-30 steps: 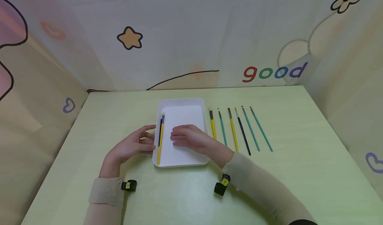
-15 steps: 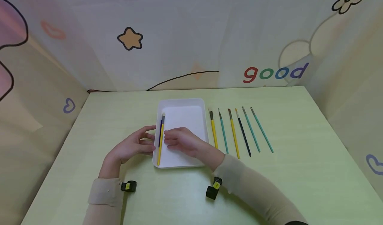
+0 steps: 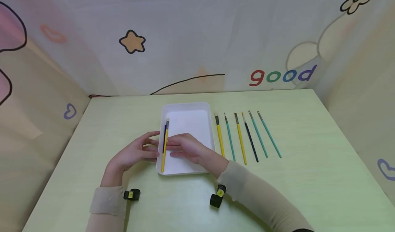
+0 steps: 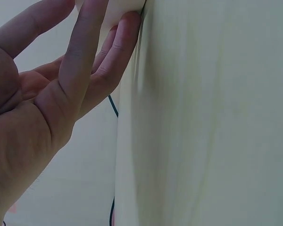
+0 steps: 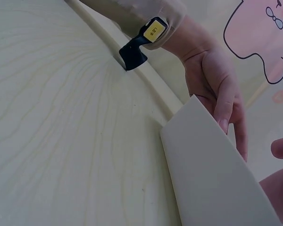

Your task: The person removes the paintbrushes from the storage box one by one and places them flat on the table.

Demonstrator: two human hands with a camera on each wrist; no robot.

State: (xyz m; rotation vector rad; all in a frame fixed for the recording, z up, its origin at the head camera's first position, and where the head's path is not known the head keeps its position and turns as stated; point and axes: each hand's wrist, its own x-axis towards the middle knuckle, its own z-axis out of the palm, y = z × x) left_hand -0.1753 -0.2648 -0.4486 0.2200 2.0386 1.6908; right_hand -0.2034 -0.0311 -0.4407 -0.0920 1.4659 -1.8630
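Note:
A white tray (image 3: 194, 119) lies on the table. Along its left inner side are a yellow-handled paintbrush (image 3: 165, 149) and, beside it, a dark blue one (image 3: 164, 136). My left hand (image 3: 135, 151) touches the tray's left wall with loosely spread fingers; the left wrist view shows its fingertips at the tray wall (image 4: 118, 12). My right hand (image 3: 189, 149) reaches over the tray, its relaxed fingers extended close to the yellow brush; contact cannot be made out. In the right wrist view the tray's near wall (image 5: 207, 160) hides most of that hand.
Right of the tray, several paintbrushes lie in a row on the table, among them a yellow one (image 3: 240, 139), a black one (image 3: 251, 139) and a teal one (image 3: 269, 132). A printed cloth backdrop (image 3: 185, 29) stands behind the table.
My right hand has moved left across the tray, up to the yellow paintbrush. The left hand stays at the tray's left wall.

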